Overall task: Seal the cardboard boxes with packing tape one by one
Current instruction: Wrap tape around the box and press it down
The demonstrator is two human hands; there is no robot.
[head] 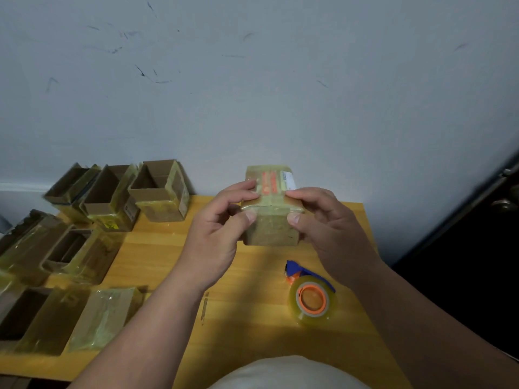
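Observation:
A small cardboard box (270, 228), covered in yellowish tape with an orange print on top, is held above the wooden table (174, 265) near its far edge. My left hand (216, 234) grips its left side, thumb on the front face and fingers over the top. My right hand (323, 223) grips the right side the same way. A roll of clear packing tape (313, 300) on a blue and orange dispenser lies on the table just below my right wrist.
Several open taped boxes (160, 192) stand at the table's back left. More boxes (67, 248) lie along the left edge, some flat (104, 315). A pale wall rises behind the table. A dark door with a knob (504, 204) is at the right.

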